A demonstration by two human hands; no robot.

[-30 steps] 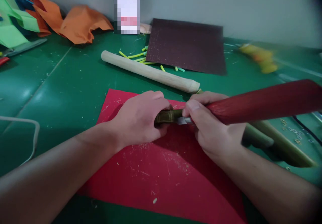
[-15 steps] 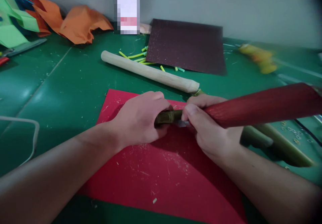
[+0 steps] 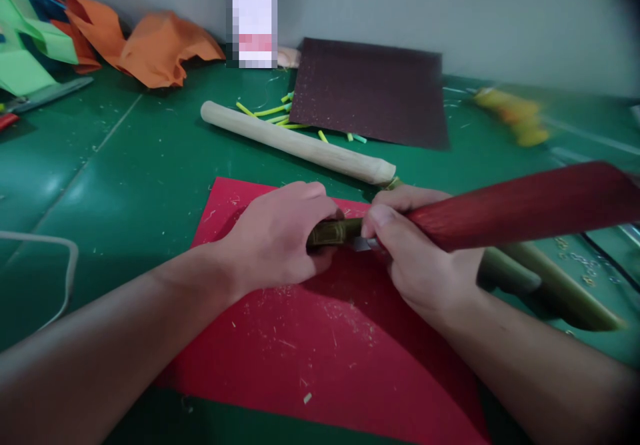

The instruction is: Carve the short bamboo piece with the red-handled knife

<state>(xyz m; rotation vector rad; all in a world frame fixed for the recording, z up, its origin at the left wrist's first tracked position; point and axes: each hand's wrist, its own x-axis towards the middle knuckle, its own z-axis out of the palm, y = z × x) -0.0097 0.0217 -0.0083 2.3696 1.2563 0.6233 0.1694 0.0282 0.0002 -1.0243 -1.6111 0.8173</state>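
My left hand (image 3: 280, 235) is closed around a dark green bamboo piece (image 3: 329, 233) with pale carved lines on its side. The fingers hide most of that piece. My right hand (image 3: 423, 258) grips a carving knife with a thick red handle (image 3: 520, 205), which runs out to the right above the wrist. Its short metal blade (image 3: 362, 243) shows between the two hands, against the bamboo or very close to it. Under both hands lies a red sheet (image 3: 280, 358) sprinkled with fine shavings.
A pale peeled stick (image 3: 295, 139) lies behind my hands. Beyond it, a dark brown sheet (image 3: 370, 91) covers yellow-green tubes (image 3: 273, 109). Green bamboo pieces (image 3: 560, 288) lie beside my right forearm. Orange cloth (image 3: 160, 48) and a white wire (image 3: 73, 265) are at left.
The red handle's far end has dipped and shifted very slightly. My left hand and the bamboo piece stay in place.
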